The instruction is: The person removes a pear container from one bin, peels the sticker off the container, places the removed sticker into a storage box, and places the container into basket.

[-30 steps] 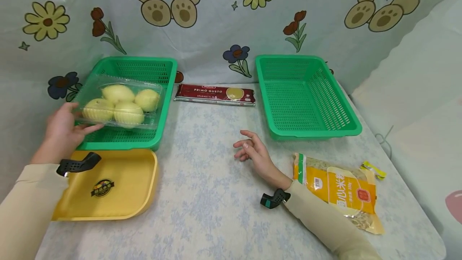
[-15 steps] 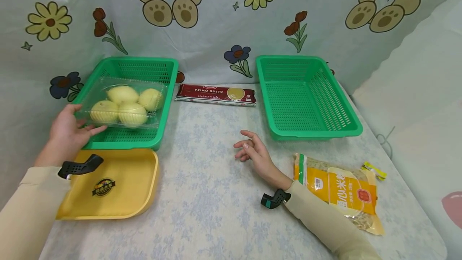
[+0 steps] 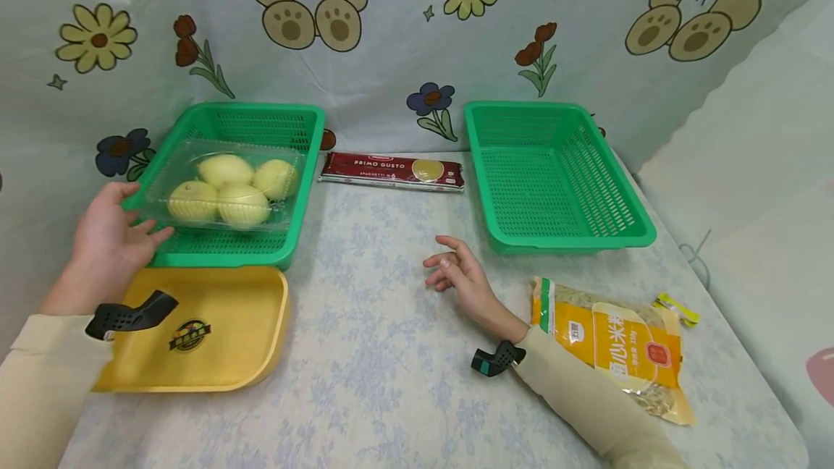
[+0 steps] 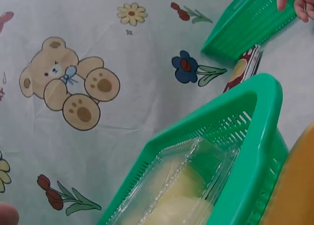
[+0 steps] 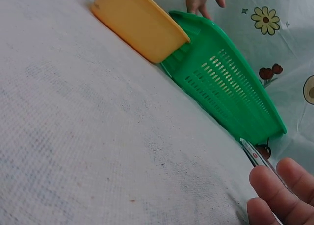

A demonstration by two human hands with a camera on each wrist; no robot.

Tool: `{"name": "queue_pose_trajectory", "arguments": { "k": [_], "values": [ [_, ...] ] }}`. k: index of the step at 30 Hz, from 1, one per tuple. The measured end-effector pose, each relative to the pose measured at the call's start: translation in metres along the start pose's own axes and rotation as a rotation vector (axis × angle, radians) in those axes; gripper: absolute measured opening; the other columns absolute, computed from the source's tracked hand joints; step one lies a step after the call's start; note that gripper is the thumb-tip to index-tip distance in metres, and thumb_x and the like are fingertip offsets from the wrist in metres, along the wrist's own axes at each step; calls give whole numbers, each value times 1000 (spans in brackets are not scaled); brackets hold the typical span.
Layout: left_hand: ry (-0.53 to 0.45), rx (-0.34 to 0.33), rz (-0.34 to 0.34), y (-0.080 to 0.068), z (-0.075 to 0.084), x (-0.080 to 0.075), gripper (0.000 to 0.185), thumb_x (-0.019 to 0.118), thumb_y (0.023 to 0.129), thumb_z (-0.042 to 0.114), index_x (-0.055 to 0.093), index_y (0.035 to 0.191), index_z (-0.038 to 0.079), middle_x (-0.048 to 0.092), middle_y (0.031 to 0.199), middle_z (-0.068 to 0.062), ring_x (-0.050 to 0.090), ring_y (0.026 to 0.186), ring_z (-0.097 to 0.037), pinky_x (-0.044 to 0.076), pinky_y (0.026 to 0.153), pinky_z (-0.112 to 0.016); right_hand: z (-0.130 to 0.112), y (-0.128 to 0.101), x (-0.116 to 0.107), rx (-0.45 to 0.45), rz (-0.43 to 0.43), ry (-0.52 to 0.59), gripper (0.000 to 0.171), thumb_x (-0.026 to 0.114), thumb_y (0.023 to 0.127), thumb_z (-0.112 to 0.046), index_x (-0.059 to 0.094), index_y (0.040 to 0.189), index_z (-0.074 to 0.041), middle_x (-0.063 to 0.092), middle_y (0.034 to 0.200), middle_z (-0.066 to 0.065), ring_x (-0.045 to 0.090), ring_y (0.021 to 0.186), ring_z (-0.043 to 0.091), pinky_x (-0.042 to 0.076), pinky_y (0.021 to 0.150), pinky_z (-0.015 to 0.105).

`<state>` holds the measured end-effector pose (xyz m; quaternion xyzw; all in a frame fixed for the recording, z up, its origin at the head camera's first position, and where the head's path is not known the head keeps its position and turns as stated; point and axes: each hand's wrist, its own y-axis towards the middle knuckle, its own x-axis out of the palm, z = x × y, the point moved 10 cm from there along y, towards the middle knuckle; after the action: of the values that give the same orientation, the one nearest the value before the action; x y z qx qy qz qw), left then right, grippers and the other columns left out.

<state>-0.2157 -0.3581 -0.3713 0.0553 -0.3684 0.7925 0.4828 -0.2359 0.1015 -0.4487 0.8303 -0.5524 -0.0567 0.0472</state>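
Clear pear box [image 3: 224,187] set in left green basket [image 3: 296,226]; left hand [image 3: 107,241] beside it, fingers loose, empty; right hand [image 3: 459,281] idle on surface [image 3: 391,353], empty; release looks finished, next likely another item.

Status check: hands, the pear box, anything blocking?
Left hand open beside the clear pear box, apparently off it. Box sits in left green basket. Right hand open, idle on table. Nothing in the way.

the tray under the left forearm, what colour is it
Yellow tray, with a small dark round logo in the middle. The head view shows it best.
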Motion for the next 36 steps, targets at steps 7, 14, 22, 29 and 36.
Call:
{"name": "queue_pose_trajectory", "arguments": {
  "k": [7, 14, 22, 29, 36],
  "values": [
    [186, 121, -82, -3, -2, 18, 75, 39, 109, 31, -17, 157, 46, -29, 160, 25, -31, 152, -6, -12, 128, -31, 3, 1, -2, -10, 18, 9, 47, 38, 109, -10, 30, 151, 10, 57, 117, 41, 69, 82, 6, 56, 72, 23],
    [245, 212, -93, -5, -5, 30, 51, 42, 109, 27, 15, 149, 41, -25, 166, 17, -27, 154, -11, -12, 129, -33, -7, 0, -6, -69, 12, -27, 46, 38, 108, -9, 30, 150, 11, 57, 117, 42, 70, 85, 7, 56, 75, 23],
    [325, 276, -149, -13, -7, 47, 53, 42, 109, 25, 16, 155, 35, -19, 170, 10, -22, 157, -16, -10, 130, -37, -41, 0, -18, -239, -10, -83, 43, 43, 105, -2, 37, 144, 14, 68, 111, 14, 70, 89, 6, 56, 78, 21],
    [386, 313, -158, -14, -8, 56, 55, 43, 108, 27, 18, 157, 32, -16, 171, 8, -14, 159, -18, -7, 131, -40, -76, 0, -30, -375, -3, -107, 40, 45, 103, 2, 40, 139, 18, 70, 112, -5, 70, 92, 7, 55, 78, 20],
    [455, 337, -207, -14, -5, 67, 63, 42, 108, 27, 13, 164, 27, -11, 170, 15, -10, 160, -18, -6, 131, -42, -105, 2, -43, -428, 19, -101, 41, 45, 109, -11, 42, 139, 16, 71, 113, -4, 71, 92, 8, 58, 77, 22]
  ]
}}
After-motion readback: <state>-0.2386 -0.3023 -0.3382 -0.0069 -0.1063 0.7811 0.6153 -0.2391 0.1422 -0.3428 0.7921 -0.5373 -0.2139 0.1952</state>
